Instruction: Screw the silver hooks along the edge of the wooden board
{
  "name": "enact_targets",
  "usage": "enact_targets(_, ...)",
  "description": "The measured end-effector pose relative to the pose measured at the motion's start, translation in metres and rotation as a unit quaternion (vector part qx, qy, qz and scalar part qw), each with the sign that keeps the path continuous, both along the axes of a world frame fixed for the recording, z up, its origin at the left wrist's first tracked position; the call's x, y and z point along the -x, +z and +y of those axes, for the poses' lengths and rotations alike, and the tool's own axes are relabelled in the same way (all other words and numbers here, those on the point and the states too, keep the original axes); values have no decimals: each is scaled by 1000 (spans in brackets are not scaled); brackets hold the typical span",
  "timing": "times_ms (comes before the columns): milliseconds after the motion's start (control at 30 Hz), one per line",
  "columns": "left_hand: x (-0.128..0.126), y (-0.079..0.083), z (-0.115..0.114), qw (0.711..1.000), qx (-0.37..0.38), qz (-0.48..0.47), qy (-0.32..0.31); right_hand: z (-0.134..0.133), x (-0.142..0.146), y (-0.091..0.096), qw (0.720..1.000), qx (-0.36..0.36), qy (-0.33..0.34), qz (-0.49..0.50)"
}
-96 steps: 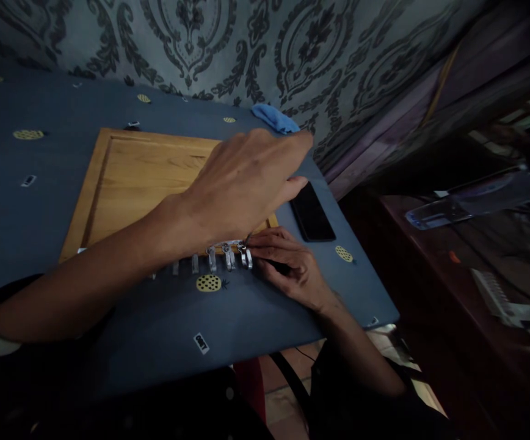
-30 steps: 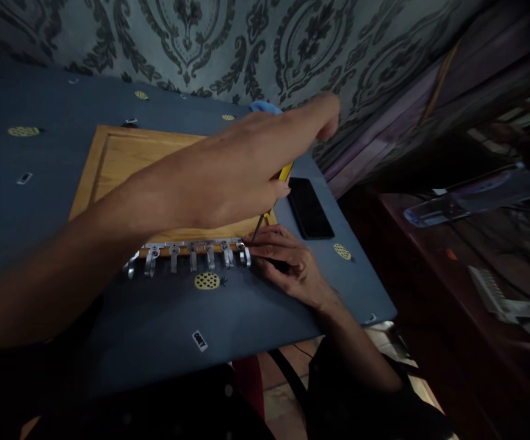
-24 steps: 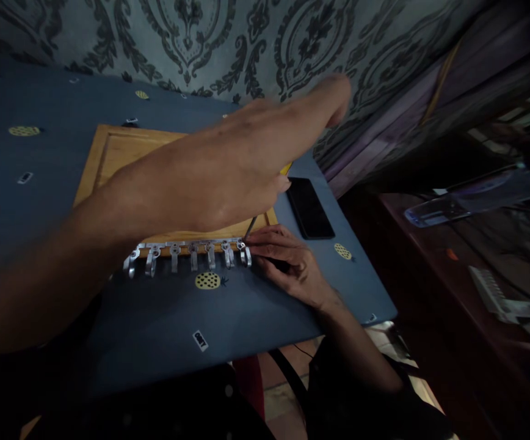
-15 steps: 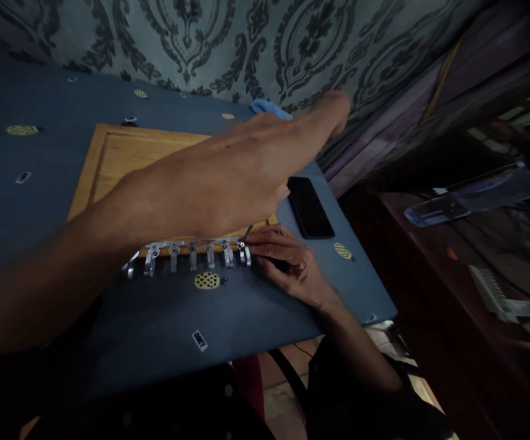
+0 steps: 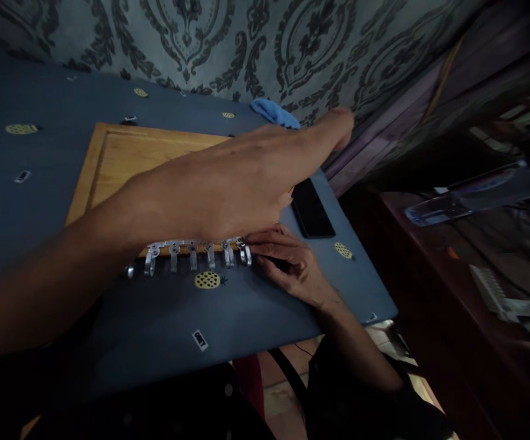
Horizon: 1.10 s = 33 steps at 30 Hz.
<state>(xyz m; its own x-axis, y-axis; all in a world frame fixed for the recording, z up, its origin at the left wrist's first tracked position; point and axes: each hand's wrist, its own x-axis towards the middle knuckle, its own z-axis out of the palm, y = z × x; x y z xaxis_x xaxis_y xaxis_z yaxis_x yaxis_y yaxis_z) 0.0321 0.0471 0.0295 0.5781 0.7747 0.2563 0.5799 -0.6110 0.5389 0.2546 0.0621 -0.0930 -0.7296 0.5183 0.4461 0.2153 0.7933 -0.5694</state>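
My left hand (image 5: pixel 251 177) reaches across from the left, above a framed wooden board (image 5: pixel 155 146). It is closed around a screwdriver, whose handle is mostly hidden under the palm. A thin dark shaft (image 5: pixel 245 238) comes down at the rightmost hook. Along the board's near edge lies a silver metal hook rail (image 5: pixel 183 247) with several curved hooks hanging over the edge. My right hand (image 5: pixel 290 260) rests on the table at the rail's right end. Its fingertips are pinched together by the last hook and the screwdriver's tip; what exactly they grip is hidden.
A black phone (image 5: pixel 313 209) lies right of the board on the blue patterned tablecloth (image 5: pixel 164 324). Behind, a blue cloth (image 5: pixel 275 113) sits against the patterned wall. Further right is a dark red desk (image 5: pixel 423 269) with cables and clutter.
My left hand has turned and dropped slightly, exposing more of the blue cloth and hiding most of the screwdriver shaft. My right hand stays at the rail's end.
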Motion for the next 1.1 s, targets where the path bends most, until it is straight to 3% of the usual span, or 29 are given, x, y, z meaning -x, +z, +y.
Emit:
enact_targets(167,-15,-7,-2,998,36,-45,13,-3,0,1,999,16,-25,-13)
enact_targets(300,-36,-20,-3,984,74,-156,51,-3,1,0,999,24,-24,-9)
enact_targets(433,-55,-33,-2,940,123,-309,76,-3,1,0,1000,14,-19,9)
enact_targets(600,-63,-42,10,881,159,-443,56,-2,0,0,1000,13,-14,-4)
enact_targets(867,-56,-35,13,865,255,-432,-26,0,1,-1,1000,12,-7,2)
enact_targets(1033,-53,-36,7,880,196,-428,63,-1,1,1,1000,10,-7,-3)
enact_targets(1100,-55,-37,4,879,183,-435,71,-2,1,1,1000,12,-8,-4)
